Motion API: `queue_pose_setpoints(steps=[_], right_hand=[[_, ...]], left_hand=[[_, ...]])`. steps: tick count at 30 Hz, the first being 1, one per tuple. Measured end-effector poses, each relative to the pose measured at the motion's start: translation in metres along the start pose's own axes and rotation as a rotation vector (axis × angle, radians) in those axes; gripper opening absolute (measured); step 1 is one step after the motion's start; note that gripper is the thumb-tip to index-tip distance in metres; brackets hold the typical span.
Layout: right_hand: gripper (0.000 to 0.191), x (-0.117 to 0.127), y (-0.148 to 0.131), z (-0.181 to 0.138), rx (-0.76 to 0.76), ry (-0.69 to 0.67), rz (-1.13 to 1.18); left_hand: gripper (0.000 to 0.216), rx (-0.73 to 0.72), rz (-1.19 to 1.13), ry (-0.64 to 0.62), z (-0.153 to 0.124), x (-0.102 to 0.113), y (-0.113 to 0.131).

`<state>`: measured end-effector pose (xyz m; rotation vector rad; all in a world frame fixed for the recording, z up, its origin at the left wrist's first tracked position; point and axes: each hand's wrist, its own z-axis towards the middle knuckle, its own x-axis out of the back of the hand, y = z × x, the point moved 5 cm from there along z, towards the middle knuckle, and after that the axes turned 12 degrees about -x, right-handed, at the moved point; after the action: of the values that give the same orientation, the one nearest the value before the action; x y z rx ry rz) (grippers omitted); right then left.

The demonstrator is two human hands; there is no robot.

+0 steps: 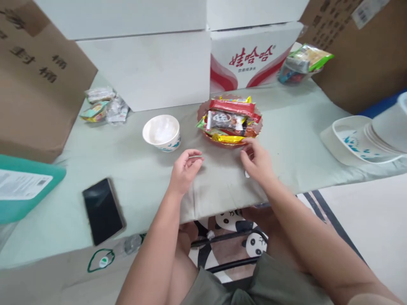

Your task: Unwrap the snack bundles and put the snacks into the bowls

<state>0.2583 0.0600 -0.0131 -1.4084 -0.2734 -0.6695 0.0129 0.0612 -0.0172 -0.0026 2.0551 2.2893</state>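
Note:
My left hand rests on the pale green tablecloth, fingers curled in a pinch on a small thing I cannot make out. My right hand lies just below a red foil plate heaped with wrapped snacks, its fingers bent over a small white thing on the cloth. A white paper bowl stands left of the plate, close above my left hand.
A black phone lies at the front left beside a teal box. White cartons and brown boxes wall the back. Snack wrappers lie back left, stacked paper bowls at right.

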Motion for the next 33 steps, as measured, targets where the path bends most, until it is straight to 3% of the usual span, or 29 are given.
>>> queue_pose_setpoints(steps=[5, 10, 16, 22, 27, 33], right_hand=[[0.025, -0.001, -0.002, 0.005, -0.039, -0.052, 0.056], [0.027, 0.007, -0.002, 0.010, -0.142, -0.077, 0.038], [0.022, 0.033, 0.009, 0.026, -0.317, -0.017, 0.077], [0.016, 0.054, 0.024, 0.048, -0.487, 0.132, 0.157], [0.015, 0.067, 0.032, 0.056, -0.551, 0.218, 0.238], [0.037, 0.089, 0.054, 0.061, -0.599, 0.316, 0.397]], left_hand=[[0.059, 0.050, -0.070, -0.052, 0.001, -0.025, -0.008], [0.071, 0.102, -0.183, -0.011, 0.001, -0.046, -0.010], [0.065, 0.130, -0.159, 0.031, 0.014, -0.081, -0.003], [0.068, 0.200, 0.007, 0.032, 0.051, -0.115, 0.008], [0.073, 0.206, 0.172, -0.086, 0.090, -0.149, 0.012], [0.081, 0.196, 0.135, -0.243, 0.131, -0.213, 0.005]])
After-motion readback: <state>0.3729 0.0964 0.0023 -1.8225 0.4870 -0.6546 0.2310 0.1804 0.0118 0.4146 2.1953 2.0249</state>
